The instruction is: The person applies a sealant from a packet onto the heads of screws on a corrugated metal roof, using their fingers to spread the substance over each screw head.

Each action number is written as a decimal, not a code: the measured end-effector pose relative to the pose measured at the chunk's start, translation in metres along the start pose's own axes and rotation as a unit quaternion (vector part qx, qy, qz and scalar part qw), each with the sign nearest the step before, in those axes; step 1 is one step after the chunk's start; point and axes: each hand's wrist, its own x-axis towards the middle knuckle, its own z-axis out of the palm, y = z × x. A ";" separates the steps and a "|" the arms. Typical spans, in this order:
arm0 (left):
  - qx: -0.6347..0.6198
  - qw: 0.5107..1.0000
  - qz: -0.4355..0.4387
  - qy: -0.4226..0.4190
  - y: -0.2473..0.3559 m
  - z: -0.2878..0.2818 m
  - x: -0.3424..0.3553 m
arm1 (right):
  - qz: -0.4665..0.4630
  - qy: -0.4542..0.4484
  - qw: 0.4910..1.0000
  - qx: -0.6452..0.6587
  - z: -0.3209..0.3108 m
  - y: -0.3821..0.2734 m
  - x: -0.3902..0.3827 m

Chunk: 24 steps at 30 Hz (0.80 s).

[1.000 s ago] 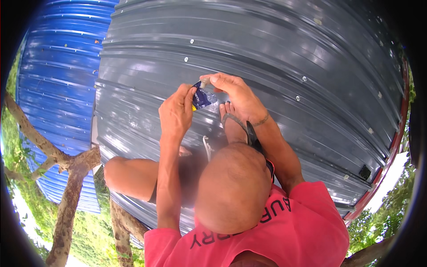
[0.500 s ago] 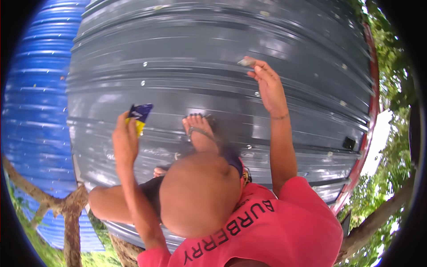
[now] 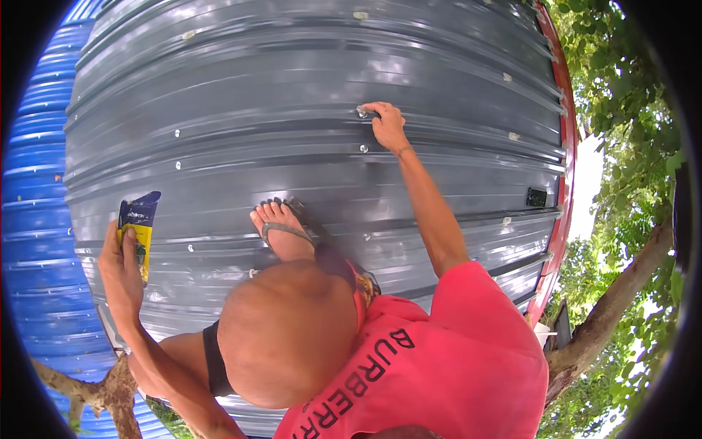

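My left hand [image 3: 126,256] is closed around a flat blue-and-yellow packet [image 3: 139,219], held upright over the left part of the dark grey corrugated metal roof [image 3: 263,80]. Farther out, my right hand [image 3: 389,124] reaches to a raised rib of the roof. Its index fingertip touches a small pale round fastener spot [image 3: 362,112], and the other fingers are curled in. Whether any of the greyish lump is still between those fingers I cannot make out. Another pale fastener [image 3: 363,148] lies just nearer than that hand.
My sandaled foot [image 3: 285,228] rests on the roof ribs. A small black box-shaped object [image 3: 536,197] lies near the red right edge [image 3: 567,110]. Blue corrugated sheeting [image 3: 33,212] adjoins on the left. Tree branches [image 3: 610,307] and leaves stand beyond the right edge.
My right hand, earlier raised with a greyish lump at its fingertips, has come down onto a fastener. The packet in my left hand has moved left. The view has shifted too.
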 end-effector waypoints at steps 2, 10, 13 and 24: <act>0.014 1.000 -0.005 -0.004 0.001 -0.003 0.001 | 0.017 0.000 0.999 -0.033 0.001 -0.002 -0.001; 0.073 0.996 0.046 0.026 -0.005 0.000 0.006 | -0.034 0.045 0.994 -0.090 0.012 0.015 -0.006; 0.074 0.996 0.036 0.020 -0.008 0.000 0.007 | -0.058 0.079 0.983 -0.155 0.012 0.018 -0.017; 0.080 0.997 0.003 0.014 -0.011 -0.016 -0.001 | -0.091 0.074 0.833 -0.540 0.032 -0.032 -0.039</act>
